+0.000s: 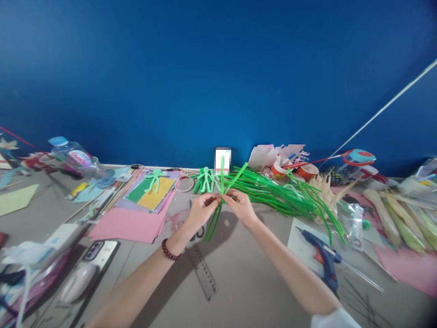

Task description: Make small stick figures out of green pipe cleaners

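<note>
One clear, ridged plastic bottle (pixel 78 159) lies tilted at the left of the grey surface (pixel 252 291). Next come smooth pink paper sheets (pixel 129 223), one fuzzy green figure (pixel 155 180) on coloured sheets, and one round ring (pixel 184 183). At centre, the left hand (pixel 205 207) and right hand (pixel 240 205) pinch fuzzy green pipe cleaners (pixel 223 180) between their fingertips, above one flat clear ruler (pixel 203 273). Two ends fork upward, one upright, one leaning right; lower ends point down and slightly left, the long axis near upright. Rightward lie a loose green bundle (pixel 273 193), two red-and-white cups (pixel 307 171) and one blue glue gun (pixel 322 257).
</note>
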{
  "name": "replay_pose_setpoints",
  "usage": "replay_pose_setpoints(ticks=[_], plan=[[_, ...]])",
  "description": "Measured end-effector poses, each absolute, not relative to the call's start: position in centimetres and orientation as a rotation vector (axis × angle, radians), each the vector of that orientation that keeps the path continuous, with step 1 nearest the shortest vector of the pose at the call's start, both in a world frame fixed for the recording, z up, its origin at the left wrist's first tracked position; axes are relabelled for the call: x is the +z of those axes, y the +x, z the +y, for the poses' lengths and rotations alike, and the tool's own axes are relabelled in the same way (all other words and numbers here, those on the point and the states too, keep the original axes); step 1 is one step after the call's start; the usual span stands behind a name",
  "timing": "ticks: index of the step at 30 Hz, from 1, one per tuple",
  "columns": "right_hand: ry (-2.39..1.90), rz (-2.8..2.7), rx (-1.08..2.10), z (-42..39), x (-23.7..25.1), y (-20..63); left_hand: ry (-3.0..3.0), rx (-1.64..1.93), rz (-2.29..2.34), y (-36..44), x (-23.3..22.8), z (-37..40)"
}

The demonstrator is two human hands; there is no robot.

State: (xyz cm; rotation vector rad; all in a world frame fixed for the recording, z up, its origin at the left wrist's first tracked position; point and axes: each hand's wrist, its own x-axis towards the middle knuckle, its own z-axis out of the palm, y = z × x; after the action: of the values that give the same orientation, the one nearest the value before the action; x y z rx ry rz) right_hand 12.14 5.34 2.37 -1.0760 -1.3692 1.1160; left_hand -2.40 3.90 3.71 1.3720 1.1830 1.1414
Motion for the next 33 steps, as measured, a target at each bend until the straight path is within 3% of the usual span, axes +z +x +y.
replay_pose_setpoints(ticks=[33], plan=[[-1.023,-1.254,1.258,5.74,2.69,12.47,1.222,0.980,1.092,-2.40,3.81,3.56]])
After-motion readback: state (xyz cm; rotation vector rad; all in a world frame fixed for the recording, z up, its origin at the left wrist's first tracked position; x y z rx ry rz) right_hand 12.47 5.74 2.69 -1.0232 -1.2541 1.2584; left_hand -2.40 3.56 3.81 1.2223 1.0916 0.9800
